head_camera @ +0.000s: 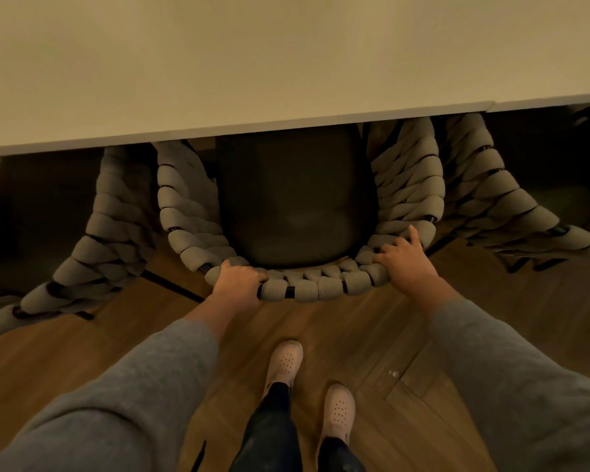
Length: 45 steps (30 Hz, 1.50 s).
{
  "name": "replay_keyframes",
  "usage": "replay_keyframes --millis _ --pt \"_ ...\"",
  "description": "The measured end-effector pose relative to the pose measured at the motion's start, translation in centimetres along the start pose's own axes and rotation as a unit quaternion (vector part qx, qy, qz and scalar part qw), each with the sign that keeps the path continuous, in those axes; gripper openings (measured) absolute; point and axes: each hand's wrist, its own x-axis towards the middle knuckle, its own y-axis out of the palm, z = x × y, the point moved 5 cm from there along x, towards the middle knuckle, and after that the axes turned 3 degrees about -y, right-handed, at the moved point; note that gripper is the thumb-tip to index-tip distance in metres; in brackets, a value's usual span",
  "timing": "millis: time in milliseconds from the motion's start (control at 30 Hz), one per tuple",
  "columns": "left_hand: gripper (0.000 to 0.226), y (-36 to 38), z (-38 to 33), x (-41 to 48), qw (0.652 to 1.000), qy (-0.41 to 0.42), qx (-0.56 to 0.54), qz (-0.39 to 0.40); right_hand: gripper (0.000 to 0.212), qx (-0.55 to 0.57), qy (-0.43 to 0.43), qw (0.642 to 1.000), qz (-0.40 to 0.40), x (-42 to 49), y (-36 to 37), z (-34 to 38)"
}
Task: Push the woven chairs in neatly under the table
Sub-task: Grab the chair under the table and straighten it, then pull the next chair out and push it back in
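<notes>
3 chairs, 1 table [286,63], 2 hands. Starting at the left: passing over the left chair [92,240], tucked partly beneath the tabletop, with its woven back flaring out over the floor [372,335]. Gripping next with the left hand [239,277]: curling the fingers [230,265] down over the back rim of the mid chair [181,206], on the left of its curve. Looking down into that chair between the 2 sleeves [133,386]: seeing a dark cushion [297,199] running away from the body, with its far end under the table edge and its near end and the rim outside it. Holding on with the right hand [406,260]: bending the fingers over the rim on the right of the curve, stretching the forefinger straighter along the cord, and sitting slightly nearer the table than the left hand. Ending at the right: leaving the right chair [498,195] alone, just beside the mid chair, weave near weave, without being able to tell contact from a narrow gap. Judging the coming move: pushing forward, away from the fingers, along the chair's front-to-back axis, roughly square to the table edge. Probably needing even pressure from both hands, 1 on each side of that axis, to avoid swinging the back into a neighbour.
</notes>
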Motion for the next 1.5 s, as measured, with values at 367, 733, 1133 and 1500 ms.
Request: replay_keyframes --millis 367,733,1133,1500 --pt "0.034 -0.1 0.4 0.1 0.999 0.029 0.013 0.027 0.049 0.011 0.003 1.0 0.012 0.1 0.4 0.3" --pt "0.047 0.1 0.6 0.6 0.997 0.036 0.003 0.069 0.054 0.009 -0.004 1.0 0.011 0.0 0.1 0.5" --pt "0.081 -8.0 -10.9 1.2 0.986 0.124 -0.105 -0.019 0.092 0.246 0.033 0.956 -0.154 -6.6 2.1 -6.3" --pt "0.069 -11.8 -43.9 1.8 0.97 0.191 0.083 -0.124 0.079 0.254 0.186 0.944 -0.098 -23.4 17.4 -31.4"
